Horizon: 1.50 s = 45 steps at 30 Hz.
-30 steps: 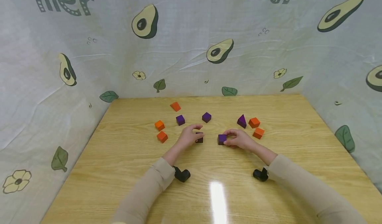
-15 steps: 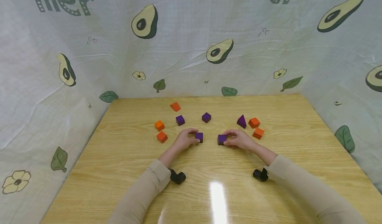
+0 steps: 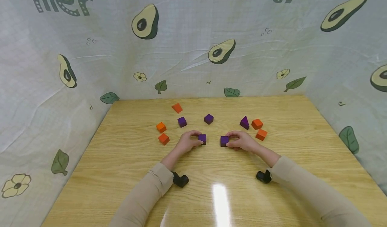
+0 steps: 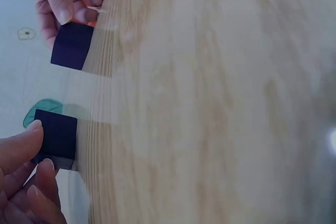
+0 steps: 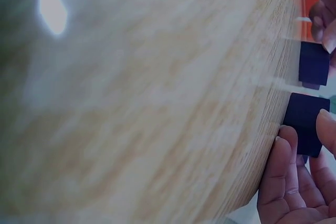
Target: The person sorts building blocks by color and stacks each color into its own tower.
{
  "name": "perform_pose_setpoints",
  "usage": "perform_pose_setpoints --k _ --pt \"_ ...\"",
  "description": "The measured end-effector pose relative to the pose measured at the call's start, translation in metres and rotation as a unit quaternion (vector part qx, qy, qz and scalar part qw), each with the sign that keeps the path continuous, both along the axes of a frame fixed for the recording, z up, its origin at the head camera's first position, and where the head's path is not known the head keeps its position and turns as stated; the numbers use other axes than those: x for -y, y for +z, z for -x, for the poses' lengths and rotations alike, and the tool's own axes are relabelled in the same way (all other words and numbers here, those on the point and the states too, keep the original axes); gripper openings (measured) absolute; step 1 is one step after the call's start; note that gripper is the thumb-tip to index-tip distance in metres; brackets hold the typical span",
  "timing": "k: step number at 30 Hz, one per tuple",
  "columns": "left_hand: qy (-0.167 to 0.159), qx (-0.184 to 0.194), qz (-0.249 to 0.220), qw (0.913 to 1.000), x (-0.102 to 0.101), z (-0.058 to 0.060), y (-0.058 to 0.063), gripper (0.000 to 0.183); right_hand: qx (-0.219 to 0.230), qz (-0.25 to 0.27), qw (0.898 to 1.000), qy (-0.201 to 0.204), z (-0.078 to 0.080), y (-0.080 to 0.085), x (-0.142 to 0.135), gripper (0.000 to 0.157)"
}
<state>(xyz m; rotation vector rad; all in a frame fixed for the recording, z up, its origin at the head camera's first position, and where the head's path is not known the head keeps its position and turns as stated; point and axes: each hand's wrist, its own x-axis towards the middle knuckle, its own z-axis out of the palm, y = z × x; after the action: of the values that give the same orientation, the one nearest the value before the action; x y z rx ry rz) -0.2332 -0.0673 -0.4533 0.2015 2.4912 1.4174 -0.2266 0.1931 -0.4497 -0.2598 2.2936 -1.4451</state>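
Note:
Near the middle of the table, my left hand (image 3: 186, 143) pinches a purple cube (image 3: 202, 139) between thumb and fingers. Across a small gap to the right, my right hand (image 3: 244, 142) holds a second purple cube (image 3: 224, 141) the same way. Both cubes appear to sit on the tabletop, roughly level with each other and not touching. In the left wrist view the left cube (image 4: 56, 137) shows a dark face with the thumb on its side. The right wrist view has the right cube (image 5: 306, 124) between thumb and curled fingers.
Behind the hands stand two purple cubes (image 3: 209, 119) and a purple triangular block (image 3: 244, 123). Orange blocks (image 3: 164, 139) lie to the left, with an orange wedge (image 3: 177, 108) farther back. Two more orange blocks (image 3: 261, 134) are at the right. A patterned cloth (image 3: 181, 52) borders the table.
My left hand, loosely spread over the left cube a second ago, has shifted slightly left and now grips its side. The right hand and its cube have stayed in place.

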Motion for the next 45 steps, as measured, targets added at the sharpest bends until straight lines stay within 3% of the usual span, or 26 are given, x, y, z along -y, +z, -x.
perform_pose_setpoints --k 12,28,45 --pt "-0.033 -0.015 -0.003 0.9994 -0.017 -0.003 0.0 0.034 -0.008 -0.007 1.0 0.0 0.0 0.002 0.001 0.046" --pt "-0.022 -0.003 -0.009 0.9997 -0.031 -0.004 -0.002 0.034 -0.017 -0.018 1.0 0.0 -0.002 0.007 0.007 0.043" --pt "-0.023 0.004 -0.002 0.9997 -0.036 -0.003 -0.002 0.034 -0.017 -0.032 0.999 -0.011 0.003 0.0 0.013 0.043"
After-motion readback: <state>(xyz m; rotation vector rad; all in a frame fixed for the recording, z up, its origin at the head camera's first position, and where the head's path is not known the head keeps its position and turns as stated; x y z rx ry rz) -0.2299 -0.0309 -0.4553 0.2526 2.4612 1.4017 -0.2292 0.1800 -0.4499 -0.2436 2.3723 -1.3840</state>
